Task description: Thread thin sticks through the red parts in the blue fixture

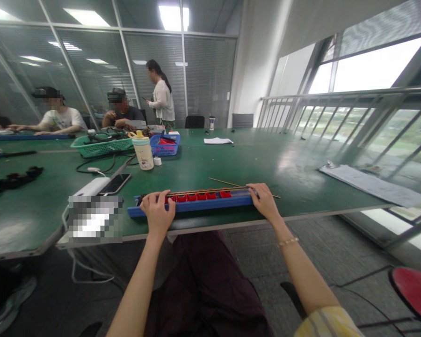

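A long blue trough (199, 206) lies across the table in front of me. Several red pieces (200, 196) sit in a row inside it, mostly left of its middle. Along its far edge runs a thin brass-coloured rod (206, 190). My left hand (159, 209) grips the trough near its left end, thumb toward the near side and fingers reaching over the top. At the right end, my right hand (263, 201) has its fingers closed round the trough; a small dark item (256, 192) shows by its fingertips, too small to name. Another thin rod (221, 180) lies behind the trough, passing behind my right hand.
Left of the trough are a phone (115, 184), a white device with cables (91, 187) and a cream cup (142, 152). Farther back stand a green basket (101, 147) and a blue basket (165, 149). A clipboard (372, 185) lies at right. People are across the table.
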Demonstrator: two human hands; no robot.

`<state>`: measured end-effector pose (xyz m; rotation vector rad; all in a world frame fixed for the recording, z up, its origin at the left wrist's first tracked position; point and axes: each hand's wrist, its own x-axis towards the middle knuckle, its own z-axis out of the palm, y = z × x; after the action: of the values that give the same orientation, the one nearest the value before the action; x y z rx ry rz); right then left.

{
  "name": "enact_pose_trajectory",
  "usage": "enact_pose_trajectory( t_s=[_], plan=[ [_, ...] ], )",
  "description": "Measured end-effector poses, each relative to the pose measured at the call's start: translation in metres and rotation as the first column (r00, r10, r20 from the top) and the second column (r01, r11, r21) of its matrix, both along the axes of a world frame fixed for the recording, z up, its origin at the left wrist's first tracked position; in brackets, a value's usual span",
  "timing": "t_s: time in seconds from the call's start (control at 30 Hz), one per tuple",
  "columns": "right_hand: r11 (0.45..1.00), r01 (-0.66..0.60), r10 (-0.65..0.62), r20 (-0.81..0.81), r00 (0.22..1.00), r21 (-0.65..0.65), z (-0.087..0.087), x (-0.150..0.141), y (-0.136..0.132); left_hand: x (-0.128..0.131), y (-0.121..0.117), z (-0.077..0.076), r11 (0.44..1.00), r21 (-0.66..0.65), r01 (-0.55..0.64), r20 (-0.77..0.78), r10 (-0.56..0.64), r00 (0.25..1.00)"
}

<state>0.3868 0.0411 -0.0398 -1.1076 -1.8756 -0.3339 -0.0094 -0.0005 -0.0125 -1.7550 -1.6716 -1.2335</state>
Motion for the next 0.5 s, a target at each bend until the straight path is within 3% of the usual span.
enact_pose_trajectory(
  t_s=[0.5],
  plan=[
    [0.998,0.069,-0.068,-0.066,0.995,0.004,0.0002,0.0012,-0.0012,0.0015,-0.0012,0.0050,0.993,0.021,0.118,-0.029,-0.117,0.993]
  ],
)
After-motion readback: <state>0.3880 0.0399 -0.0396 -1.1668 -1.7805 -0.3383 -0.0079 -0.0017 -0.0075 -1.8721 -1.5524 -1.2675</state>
